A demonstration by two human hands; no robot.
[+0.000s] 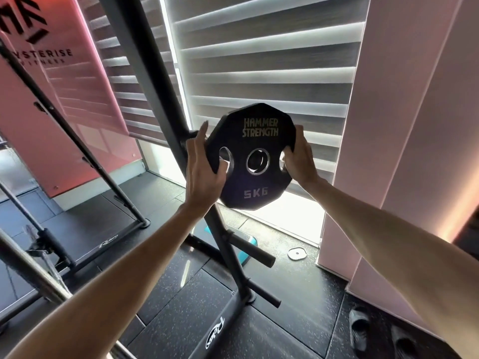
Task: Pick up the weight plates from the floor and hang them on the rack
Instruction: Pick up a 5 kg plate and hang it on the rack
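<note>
The 5 kg Hammer Strength plate (255,156) is held upright just right of the rack's upright post (166,99), the left hand (203,164) clamping its left rim with the thumb hooked into a grip hole, the right hand (298,156) curled round the right rim. Something dark shows in its centre hole, but whether it sits on a peg I cannot tell. The lower pegs (252,248), right of the post, are bare, and a small silver plate (297,253) lies on the floor further right, so most hanging seems left.
</note>
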